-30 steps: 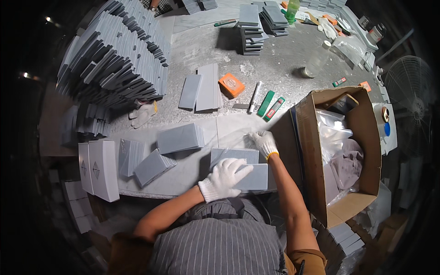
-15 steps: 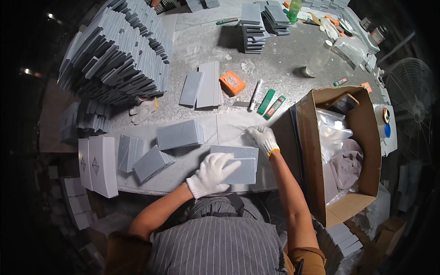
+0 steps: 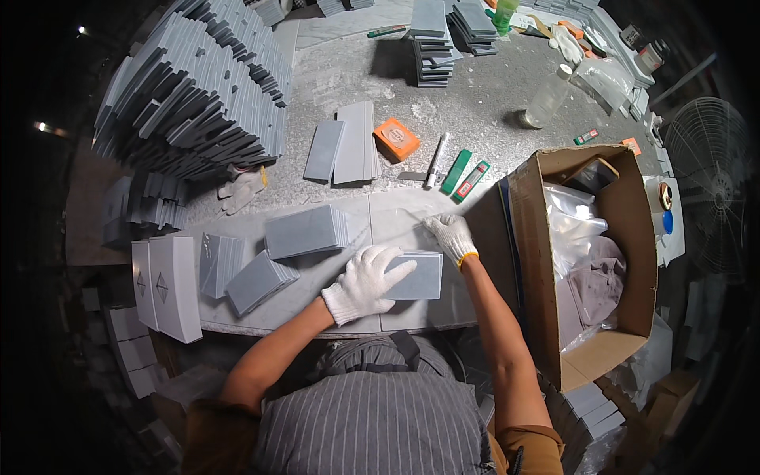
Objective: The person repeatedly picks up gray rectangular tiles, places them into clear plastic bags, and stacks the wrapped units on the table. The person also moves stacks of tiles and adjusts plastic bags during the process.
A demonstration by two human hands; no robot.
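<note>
My left hand (image 3: 362, 283), in a white knit glove, grips the left end of a small stack of flat grey tiles (image 3: 418, 277) near the table's front edge. Its thumb lies across the top tile, and the glove hides that end. Beyond the stack's far right corner, my gloved right hand (image 3: 451, 235) is closed in a pinch. A thin, see-through film (image 3: 404, 217), seemingly clear plastic, runs left from its fingertips over the white tabletop; its outline is faint. Left of my hands lie several bundles of grey tiles (image 3: 305, 231).
An open cardboard box (image 3: 582, 370) with clear plastic and grey cloth stands at right. Two white boxes (image 3: 176, 286) are at left, below a tall tile pile (image 3: 198, 87). Ahead lie an orange block (image 3: 396, 140), a white marker (image 3: 438, 160) and green cases (image 3: 456, 172).
The upper tile has shifted away from me, so the two tiles that were offset now lie nearly flush. My left hand moved slightly forward with it; the right hand keeps its pinch.
</note>
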